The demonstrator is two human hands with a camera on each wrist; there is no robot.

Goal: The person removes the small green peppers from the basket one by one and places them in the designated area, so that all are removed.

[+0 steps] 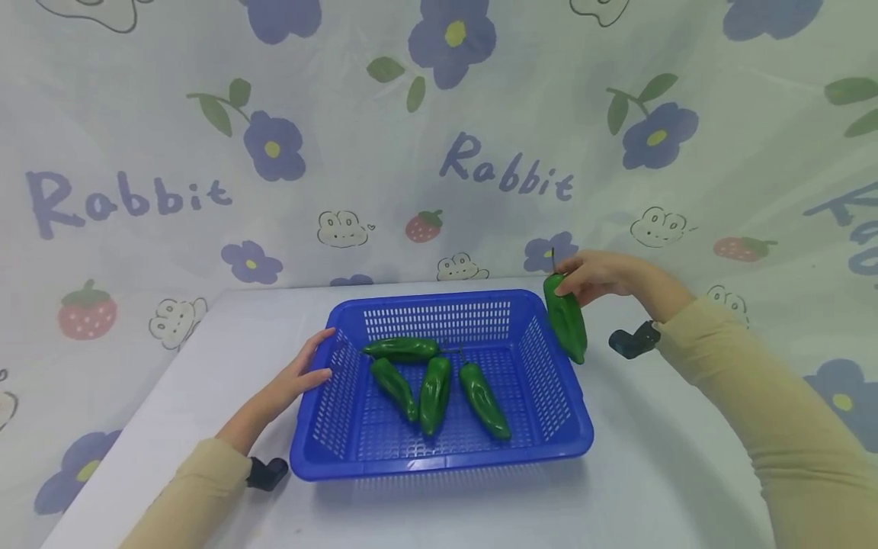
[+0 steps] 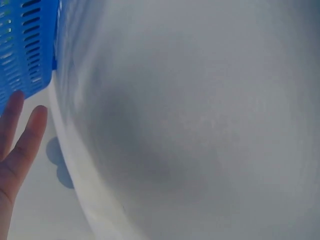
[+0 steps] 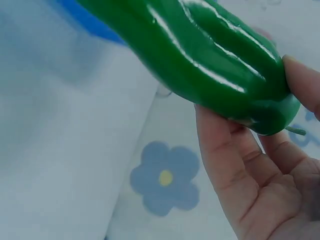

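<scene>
My right hand (image 1: pixel 600 276) pinches a green pepper (image 1: pixel 566 320) near its stem end, holding it tip down beside the right rim of a blue plastic basket (image 1: pixel 439 462). In the right wrist view, the thumb and fingers press the glossy pepper (image 3: pixel 215 65) from opposite sides. Several more green peppers (image 1: pixel 484 400) lie in the basket, toward its left and middle. At the basket's left rim, my left hand (image 1: pixel 291 385) rests with its fingers extended. The left wrist view shows two straight fingers (image 2: pixel 30 135) by the basket's slotted wall (image 2: pixel 30 55).
A white table (image 1: pixel 240 335) carries the basket. Behind it hangs a pale cloth (image 1: pixel 370 152) printed with flowers, strawberries and lettering. Small black devices (image 1: pixel 631 341) are strapped at both wrists.
</scene>
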